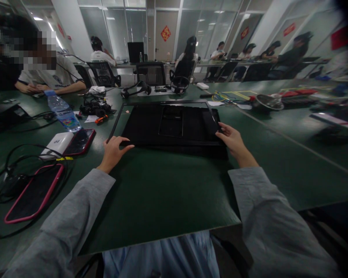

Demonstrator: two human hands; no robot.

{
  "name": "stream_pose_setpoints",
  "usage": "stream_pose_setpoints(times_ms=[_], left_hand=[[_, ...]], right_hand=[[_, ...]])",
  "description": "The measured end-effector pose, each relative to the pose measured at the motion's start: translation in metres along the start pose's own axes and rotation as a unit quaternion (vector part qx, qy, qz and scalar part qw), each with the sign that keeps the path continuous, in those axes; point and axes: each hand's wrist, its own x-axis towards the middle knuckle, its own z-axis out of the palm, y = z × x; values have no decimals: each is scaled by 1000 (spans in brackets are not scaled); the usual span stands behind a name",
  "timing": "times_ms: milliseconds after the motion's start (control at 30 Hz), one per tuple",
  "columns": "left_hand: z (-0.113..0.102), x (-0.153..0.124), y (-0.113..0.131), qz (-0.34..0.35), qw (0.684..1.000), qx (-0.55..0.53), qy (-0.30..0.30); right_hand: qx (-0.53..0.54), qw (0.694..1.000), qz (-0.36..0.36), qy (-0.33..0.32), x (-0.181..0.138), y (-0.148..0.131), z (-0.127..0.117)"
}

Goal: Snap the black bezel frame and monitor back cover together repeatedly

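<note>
Two bare hands, one black frame in the head view: the left hand (111, 152) is closed on the near left corner of the black frame (162, 102), thumb along the near bar, and the right hand (233, 141) pinches its right side near the other near corner. Frame is over one black panel (145, 123) on the green table (168, 189), right in front of the person; contact between the two can't be told. Panel has one rectangular recess (171, 121) mid-surface. Left side: two phones, one red-edged phone (80, 142) beside one white box (57, 144), one pink-cased phone (36, 193) nearer the person with a black cable (10, 156) around it. One yellow strip (64, 158) just by the box. Containers: one clear plastic bottle (63, 112), blue cap, coloured label, fill level unclear; one metal bowl (266, 102) off to the right, contents too blurred to tell; one small bottle (140, 57) on the far table. One orange item (101, 119) by a heap of black cables (95, 106). Two headsets beyond the frame, one strap-like headset (136, 89), one dark headset (179, 84). At least eight other people seated around, including one in a white shirt (65, 75) at left, forearms on the table. At least three red wall hangings (166, 33) behind.
</note>
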Motion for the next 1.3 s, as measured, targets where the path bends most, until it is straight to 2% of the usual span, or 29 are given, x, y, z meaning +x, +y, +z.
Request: stream_pose_setpoints(times_ms=[200,433,867,1067,1300], left_hand=[[5,1,-9,-3,999,-18,-50],[7,3,-13,22,992,-39,-120],[5,3,-8,27,993,-24,-113],[2,1,-3,12,992,23,-124],[1,-2,5,8,993,76,-91]], right_hand=[[-114,991,-62,41,-2,-3,10],[-159,982,-87,51,-8,-4,12],[-195,975,-98,38,-7,3,10],[-189,977,-95,32,-7,4,11],[-192,976,-96,36,-6,5,11]])
